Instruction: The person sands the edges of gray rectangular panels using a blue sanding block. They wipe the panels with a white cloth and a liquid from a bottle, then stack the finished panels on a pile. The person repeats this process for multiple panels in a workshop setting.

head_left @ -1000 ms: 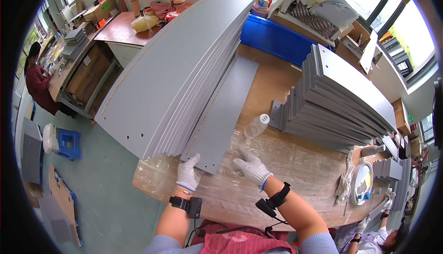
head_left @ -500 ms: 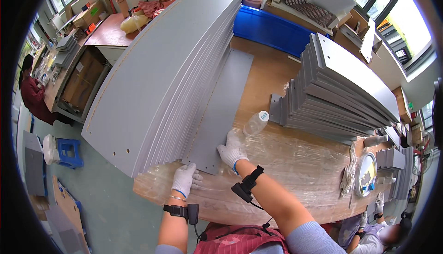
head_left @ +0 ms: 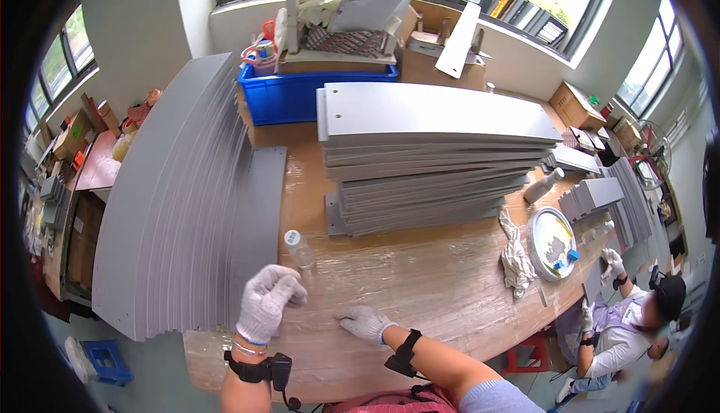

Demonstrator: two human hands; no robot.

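My left hand (head_left: 270,304), in a white knit glove, is raised over the near left table edge. Its fingers are curled in, and whatever they hold, if anything, is hidden. Just beyond it stands a clear bottle (head_left: 301,254) with a white cap. My right hand (head_left: 366,323), gloved too, lies low over the plastic-covered tabletop with fingers stretched to the left, holding nothing visible. Left of the bottle a single grey panel (head_left: 266,210) lies flat, partly behind my left hand. Beside it rises a tall stack of long grey panels (head_left: 169,210).
A second stack of grey panels (head_left: 442,113) stands mid-table before a blue bin (head_left: 277,102). To the right are a grey bottle (head_left: 544,186), a white rag (head_left: 516,259) and a round white lid (head_left: 534,244). A co-worker (head_left: 622,330) sits at the right edge.
My view has swung to the right. My left hand has come off the panel's near end and lifted, its fingers curling. My right hand has left the panel's edge for the bare tabletop.
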